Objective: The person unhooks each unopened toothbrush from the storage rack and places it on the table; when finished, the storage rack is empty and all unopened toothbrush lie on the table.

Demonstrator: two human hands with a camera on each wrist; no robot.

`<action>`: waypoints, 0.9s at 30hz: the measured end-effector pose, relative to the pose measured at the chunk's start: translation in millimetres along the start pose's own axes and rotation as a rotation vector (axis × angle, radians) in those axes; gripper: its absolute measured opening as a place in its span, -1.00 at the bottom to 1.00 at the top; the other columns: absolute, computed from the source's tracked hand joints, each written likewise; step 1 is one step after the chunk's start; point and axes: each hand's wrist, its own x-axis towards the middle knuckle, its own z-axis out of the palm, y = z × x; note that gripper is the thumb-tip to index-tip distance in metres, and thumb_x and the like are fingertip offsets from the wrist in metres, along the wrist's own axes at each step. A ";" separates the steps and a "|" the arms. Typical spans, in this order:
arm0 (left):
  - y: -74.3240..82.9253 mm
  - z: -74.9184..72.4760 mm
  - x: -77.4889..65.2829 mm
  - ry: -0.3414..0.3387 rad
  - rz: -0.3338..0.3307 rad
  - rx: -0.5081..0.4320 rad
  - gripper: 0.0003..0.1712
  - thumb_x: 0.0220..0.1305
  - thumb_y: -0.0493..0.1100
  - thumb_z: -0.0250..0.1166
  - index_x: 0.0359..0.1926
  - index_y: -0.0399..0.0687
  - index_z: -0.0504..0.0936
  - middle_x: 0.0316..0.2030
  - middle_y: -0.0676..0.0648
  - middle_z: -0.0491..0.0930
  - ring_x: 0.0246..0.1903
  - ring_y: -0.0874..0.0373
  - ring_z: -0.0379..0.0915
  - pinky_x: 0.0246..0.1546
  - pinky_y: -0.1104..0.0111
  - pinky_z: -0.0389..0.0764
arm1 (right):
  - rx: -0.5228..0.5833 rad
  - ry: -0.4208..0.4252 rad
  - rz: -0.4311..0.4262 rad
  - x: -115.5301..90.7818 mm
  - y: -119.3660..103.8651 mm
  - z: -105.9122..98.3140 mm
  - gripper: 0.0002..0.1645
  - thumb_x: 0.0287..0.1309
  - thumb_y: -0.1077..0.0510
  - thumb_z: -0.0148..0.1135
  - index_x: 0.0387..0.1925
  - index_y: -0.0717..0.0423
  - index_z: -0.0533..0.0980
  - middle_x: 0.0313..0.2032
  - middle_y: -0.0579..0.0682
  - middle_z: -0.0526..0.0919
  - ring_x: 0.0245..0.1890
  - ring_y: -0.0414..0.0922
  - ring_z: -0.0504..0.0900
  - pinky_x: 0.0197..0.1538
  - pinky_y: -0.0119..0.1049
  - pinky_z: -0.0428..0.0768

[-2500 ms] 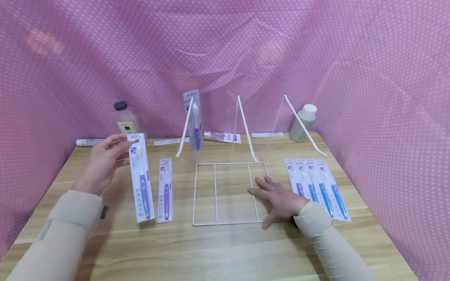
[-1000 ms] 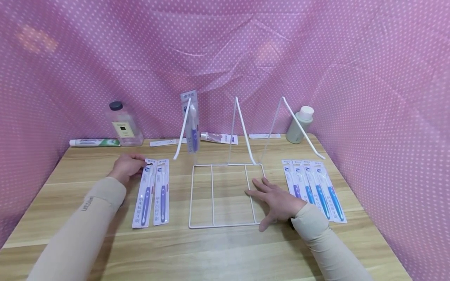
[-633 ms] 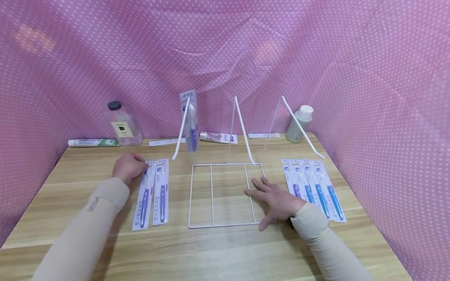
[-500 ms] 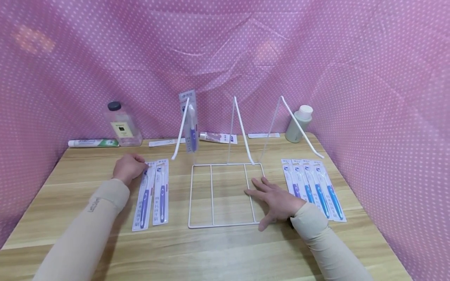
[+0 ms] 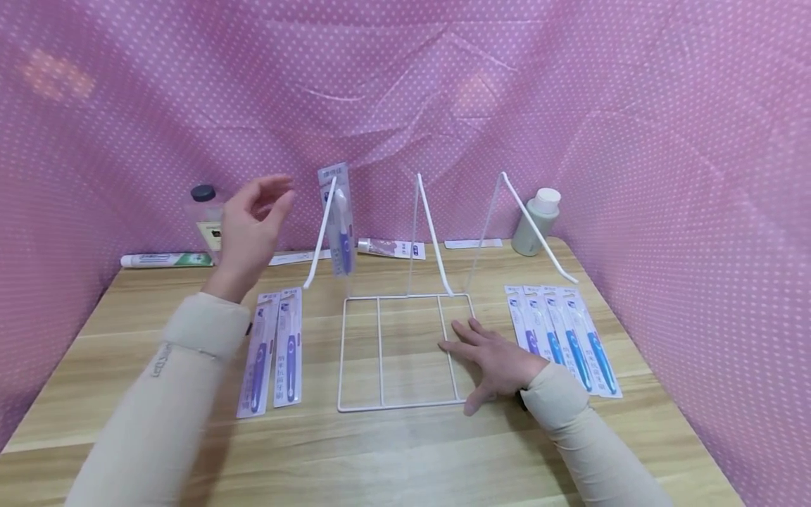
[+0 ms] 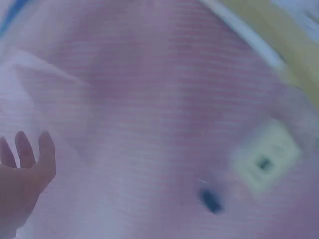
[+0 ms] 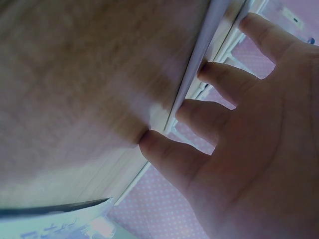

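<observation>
My left hand (image 5: 250,229) is raised in front of the pink bottle, left of the rack's left prong. Nothing is between its loosely bent fingers, and the left wrist view shows the fingers (image 6: 46,149) apart. Below lie two packaged purple toothbrushes, one (image 5: 258,359) left of the other (image 5: 289,352). Another packaged toothbrush (image 5: 342,239) hangs at the left prong of the white wire rack (image 5: 381,352). My right hand (image 5: 497,359) rests with fingers spread across the right side of the rack's base. In the right wrist view its fingertips (image 7: 187,110) touch wire and tabletop.
Several packaged toothbrushes (image 5: 573,352), one purple and the others blue, lie at the right. Along the back are a green-white toothpaste tube (image 5: 167,260), a pink bottle (image 5: 204,211), another tube (image 5: 393,248) and a green bottle (image 5: 537,222). A pink dotted curtain (image 5: 393,84) surrounds the table.
My left hand has laid a packaged purple toothbrush beside the other one, let go of it, and risen toward the rack's left prong. The right hand has stayed on the rack's base.
</observation>
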 end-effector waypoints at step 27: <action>37.7 32.4 -9.6 -0.028 -0.126 -0.349 -0.68 0.40 -0.37 0.38 0.12 -0.07 0.74 -0.11 0.00 0.73 -0.16 0.15 0.64 -0.10 0.45 0.75 | 0.004 -0.002 0.009 1.2 -2.5 -1.0 0.43 -0.27 -0.34 0.71 0.64 -0.12 0.25 0.71 0.19 -0.09 0.68 0.38 -0.19 0.59 0.45 0.05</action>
